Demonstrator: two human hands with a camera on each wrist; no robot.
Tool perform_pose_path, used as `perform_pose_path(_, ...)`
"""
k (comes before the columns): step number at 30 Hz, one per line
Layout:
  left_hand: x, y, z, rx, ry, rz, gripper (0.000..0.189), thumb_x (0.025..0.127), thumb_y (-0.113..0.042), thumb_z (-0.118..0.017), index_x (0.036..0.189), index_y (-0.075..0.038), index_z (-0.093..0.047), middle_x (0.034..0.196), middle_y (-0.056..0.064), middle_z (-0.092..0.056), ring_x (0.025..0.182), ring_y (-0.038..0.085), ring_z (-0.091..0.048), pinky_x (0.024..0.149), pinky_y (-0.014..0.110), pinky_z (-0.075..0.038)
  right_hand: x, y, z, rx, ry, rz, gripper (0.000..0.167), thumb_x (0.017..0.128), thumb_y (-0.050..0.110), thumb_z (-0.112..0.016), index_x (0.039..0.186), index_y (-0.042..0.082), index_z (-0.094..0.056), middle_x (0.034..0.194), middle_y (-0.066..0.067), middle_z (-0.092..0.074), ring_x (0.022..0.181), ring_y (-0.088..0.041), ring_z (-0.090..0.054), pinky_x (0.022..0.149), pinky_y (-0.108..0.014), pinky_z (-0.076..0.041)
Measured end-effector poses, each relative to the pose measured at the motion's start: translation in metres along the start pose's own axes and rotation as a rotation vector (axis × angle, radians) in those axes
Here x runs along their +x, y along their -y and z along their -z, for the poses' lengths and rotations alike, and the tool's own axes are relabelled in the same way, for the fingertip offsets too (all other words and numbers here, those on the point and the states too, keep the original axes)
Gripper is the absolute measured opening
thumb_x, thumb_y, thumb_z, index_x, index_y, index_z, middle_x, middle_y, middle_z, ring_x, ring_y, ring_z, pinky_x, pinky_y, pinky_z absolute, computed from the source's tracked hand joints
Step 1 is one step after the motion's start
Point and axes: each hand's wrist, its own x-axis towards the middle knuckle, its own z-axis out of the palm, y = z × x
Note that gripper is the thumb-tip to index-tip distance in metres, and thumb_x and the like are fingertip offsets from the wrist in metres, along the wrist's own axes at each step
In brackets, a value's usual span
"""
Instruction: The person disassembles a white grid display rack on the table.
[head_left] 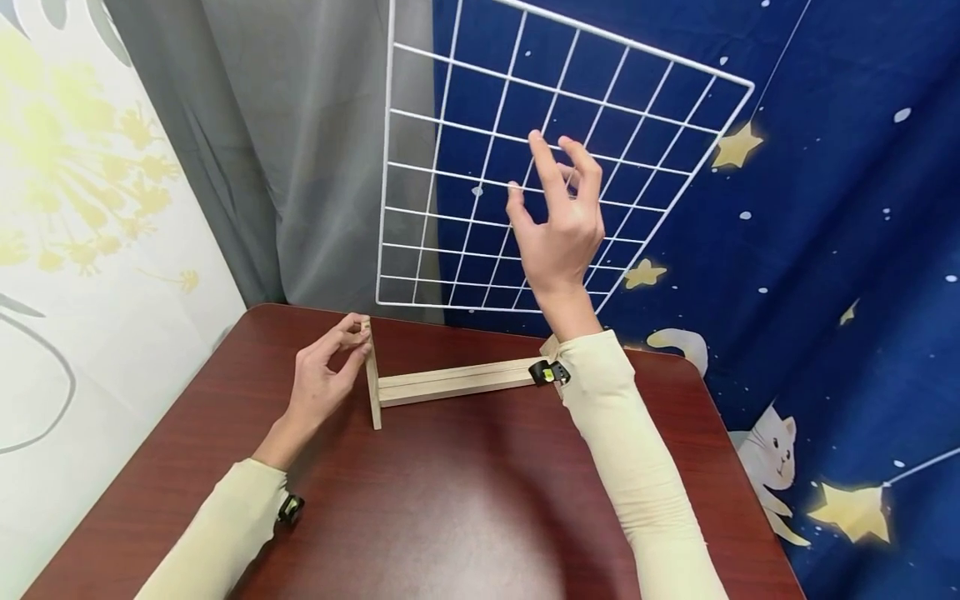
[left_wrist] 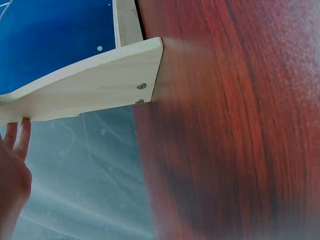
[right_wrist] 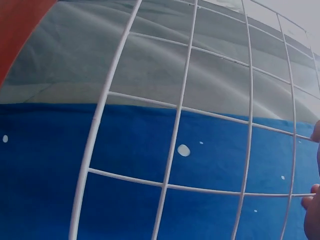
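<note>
My left hand (head_left: 322, 375) holds the top of an upright wooden end piece (head_left: 372, 379) between thumb and fingers. In the left wrist view two fingertips (left_wrist: 22, 131) meet the edge of this pale board (left_wrist: 110, 82), which has two screws near its lower corner. A wooden crossbar (head_left: 457, 383) runs right from it to another wooden piece (head_left: 551, 346), mostly hidden by my right forearm. My right hand (head_left: 562, 221), fingers spread and bent, grips a white wire grid panel (head_left: 450, 62) by its wires. In the right wrist view, only fingertips show beside the grid (right_wrist: 175, 125).
The wooden frame stands on a dark red-brown table (head_left: 420, 500). Behind the grid hang a grey curtain (head_left: 322, 150) and a blue star-patterned curtain (head_left: 825, 275). A white patterned cloth (head_left: 112, 250) borders the left side. Straps with small devices (head_left: 290, 508) sit on both wrists.
</note>
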Motion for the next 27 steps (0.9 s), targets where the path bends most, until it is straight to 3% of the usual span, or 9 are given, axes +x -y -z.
perform_pose_path(5,-0.002,0.004,0.0,-0.003,-0.001,0.009,0.021,0.082,0.023,-0.074,0.099,0.011,-0.074,0.119,0.031,-0.073,0.109,0.016,-0.074,0.094,0.011,-0.059,0.002,-0.005,0.014,-0.016,0.048,-0.06,0.044,0.097,0.031,-0.076,0.14,0.029,-0.069,0.141,-0.013,-0.062,0.108,-0.025,-0.074,0.086,-0.041,-0.066)
perform_pose_path(13,-0.008,0.028,0.002,-0.014,-0.001,0.036,0.024,0.082,0.022,-0.076,0.101,0.006,-0.076,0.124,0.028,-0.073,0.112,0.009,-0.074,0.094,0.013,-0.06,-0.009,-0.023,0.035,-0.08,0.135,-0.119,0.049,0.095,0.033,-0.08,0.142,0.034,-0.068,0.143,-0.012,-0.063,0.103,-0.029,-0.072,0.074,-0.046,-0.062)
perform_pose_path(20,0.002,-0.001,0.002,-0.051,-0.007,0.039,0.018,0.082,0.025,-0.073,0.097,0.015,-0.072,0.121,0.035,-0.071,0.111,0.002,-0.074,0.089,0.015,-0.062,-0.018,-0.049,0.053,-0.148,0.202,-0.155,0.052,0.093,0.035,-0.081,0.143,0.037,-0.066,0.143,-0.01,-0.063,0.1,-0.033,-0.07,0.067,-0.051,-0.058)
perform_pose_path(27,0.001,-0.003,0.004,-0.056,-0.012,0.052,0.019,0.082,0.025,-0.073,0.098,0.015,-0.073,0.121,0.036,-0.071,0.112,0.007,-0.074,0.091,0.015,-0.062,-0.03,-0.078,0.074,-0.191,0.227,-0.189,0.053,0.092,0.035,-0.082,0.142,0.038,-0.067,0.143,-0.011,-0.063,0.097,-0.036,-0.069,0.069,-0.054,-0.057)
